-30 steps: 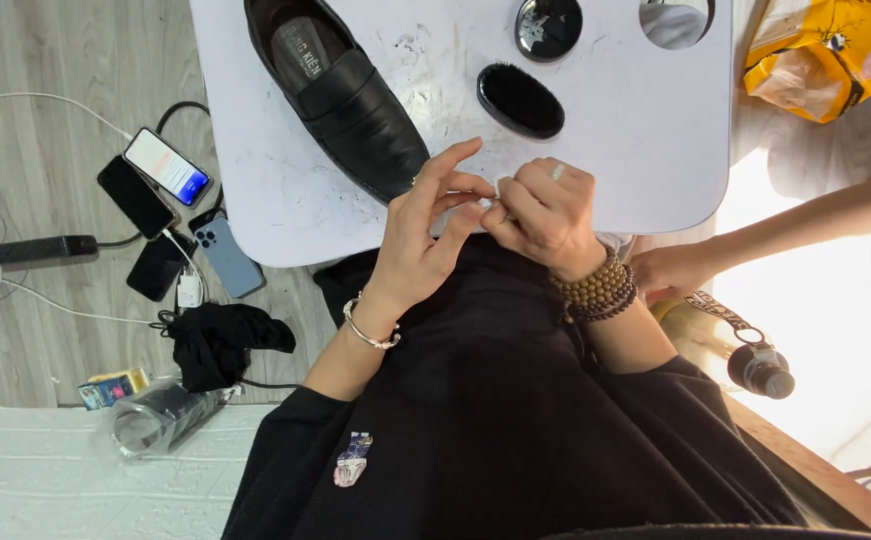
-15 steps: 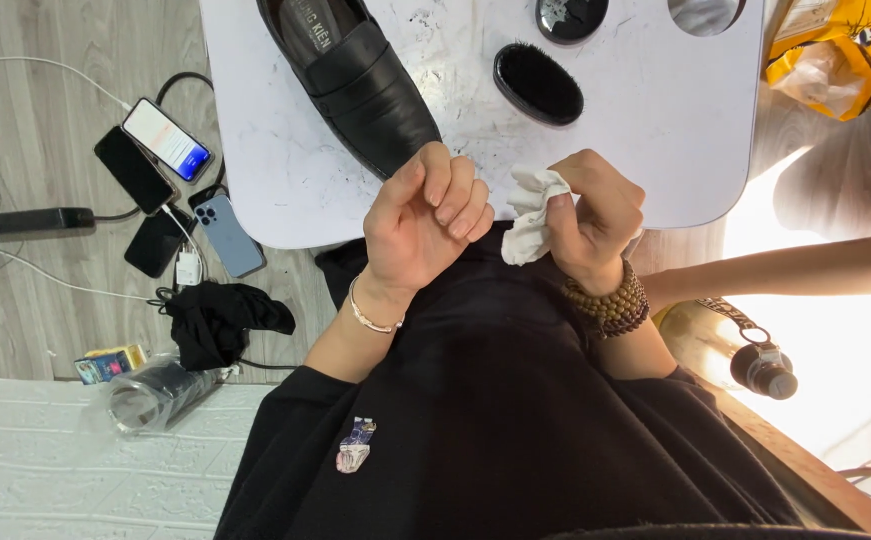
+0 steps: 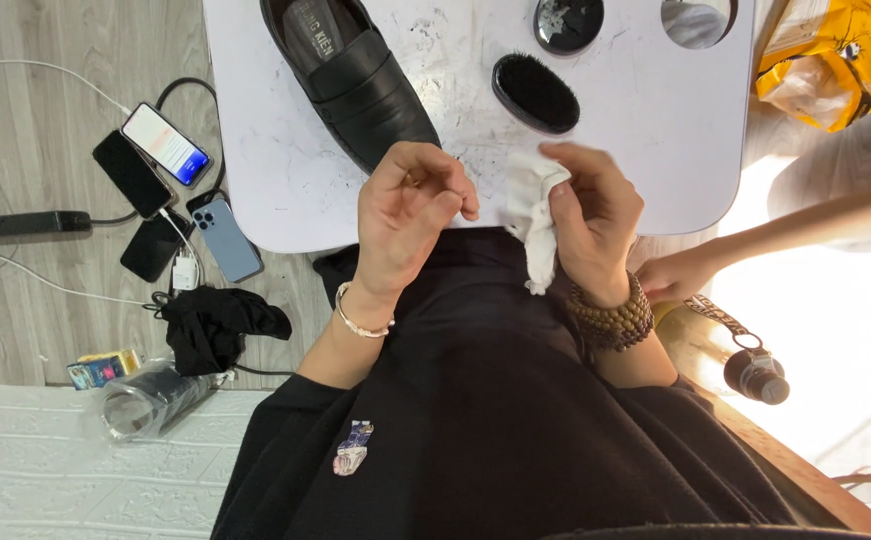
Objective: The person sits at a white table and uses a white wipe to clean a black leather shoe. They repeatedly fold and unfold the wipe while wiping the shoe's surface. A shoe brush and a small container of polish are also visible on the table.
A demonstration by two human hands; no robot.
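Head view looks down on a white surface (image 3: pixel 285 190) filling the upper middle of the frame, with a black loafer (image 3: pixel 350 75) lying on it at upper centre-left. Right of the shoe sit a black brush (image 3: pixel 535 93) and an open polish tin (image 3: pixel 567 22). Lower centre, the right hand (image 3: pixel 595 215) closes its grip on a white cloth (image 3: pixel 535 215), well apart from the shoe. The left hand (image 3: pixel 410 215) is loosely curled, holding nothing visible. Judging by this, the cloth is not yet applied to the loafer.
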